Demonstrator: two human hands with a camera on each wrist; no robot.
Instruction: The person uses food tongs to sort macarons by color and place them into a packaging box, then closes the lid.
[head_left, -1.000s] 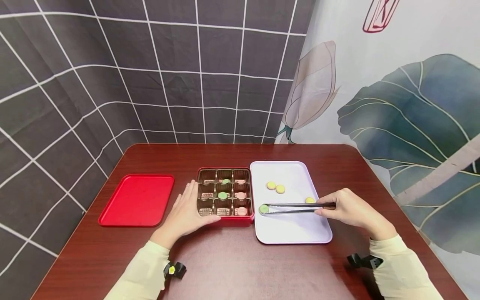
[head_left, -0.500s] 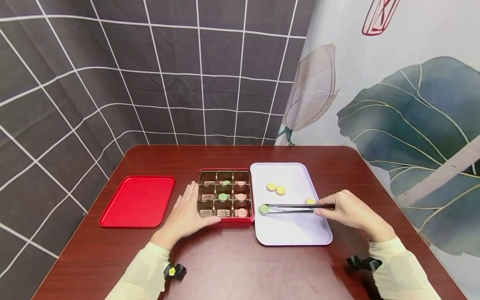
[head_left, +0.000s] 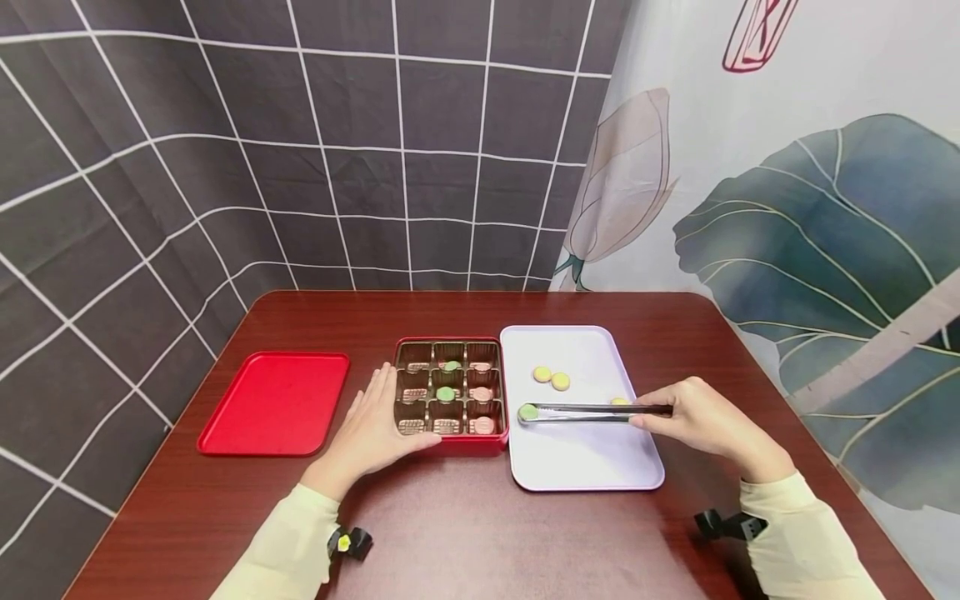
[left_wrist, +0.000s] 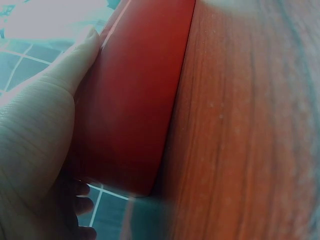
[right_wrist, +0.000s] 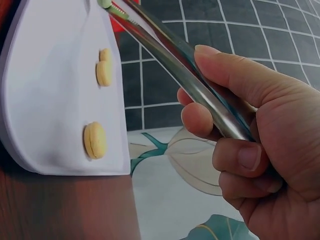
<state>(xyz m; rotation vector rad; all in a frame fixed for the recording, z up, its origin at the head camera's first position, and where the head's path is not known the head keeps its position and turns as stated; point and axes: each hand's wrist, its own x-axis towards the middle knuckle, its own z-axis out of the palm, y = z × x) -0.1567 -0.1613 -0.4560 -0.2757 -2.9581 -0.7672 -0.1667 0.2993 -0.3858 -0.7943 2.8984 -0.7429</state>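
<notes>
Your right hand (head_left: 705, 421), by the white tray's right edge, grips a pair of slim, shiny metal tongs (head_left: 592, 408), thumb on one side, fingers curled on the other. Tong tips narrowed on a round pale-green macaron (head_left: 528, 412), near the left edge of the rectangular white tray (head_left: 585, 467); whether it clears the surface, you cannot tell from these views.

Same tray: two round yellow macarons (head_left: 560, 382) side by side toward the far edge; a third yellow macaron (head_left: 619, 402) by the right edge, partly behind the tongs.

Your left hand (head_left: 369, 433) rests at the near-left corner of the square red box (head_left: 472, 447), fingers straight along its left side, thumb spread wide along the near edge. Inside, a brown plastic nine-compartment insert (head_left: 446, 427): green macarons (head_left: 446, 394) in the centre and far-middle compartments, pink macarons (head_left: 482, 426) down the right column.

Flat red tray (head_left: 277, 400) near the left edge of the dark-red wooden table (head_left: 435, 525).
</notes>
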